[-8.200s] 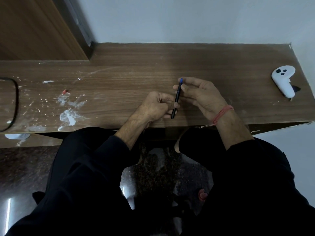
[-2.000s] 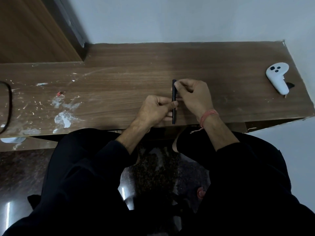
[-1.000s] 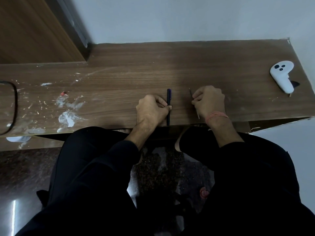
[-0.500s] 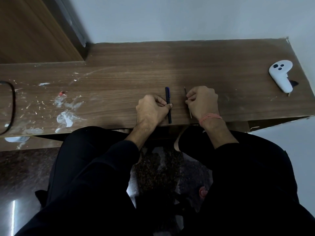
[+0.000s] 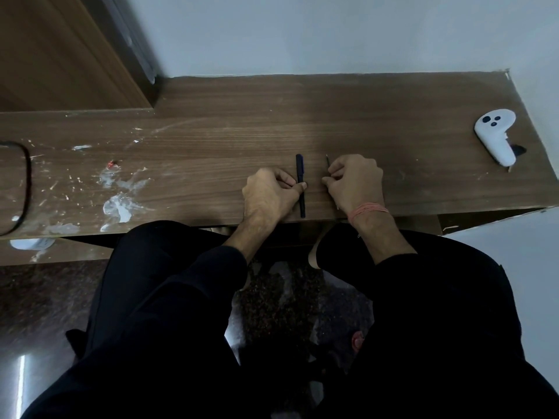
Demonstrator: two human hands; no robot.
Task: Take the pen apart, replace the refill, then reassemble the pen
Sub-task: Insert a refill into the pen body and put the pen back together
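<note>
Here no brand or writing can be read. The slim dark pen barrel lies on the wood-grain tabletop, the left hand pinching it in a narrow grip. Just beside it, the right hand pinches the thin refill. A smooth white controller rests well apart.

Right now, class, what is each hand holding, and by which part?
Left hand pinches the pen barrel near its middle; right hand grips the thin refill along its middle.
</note>
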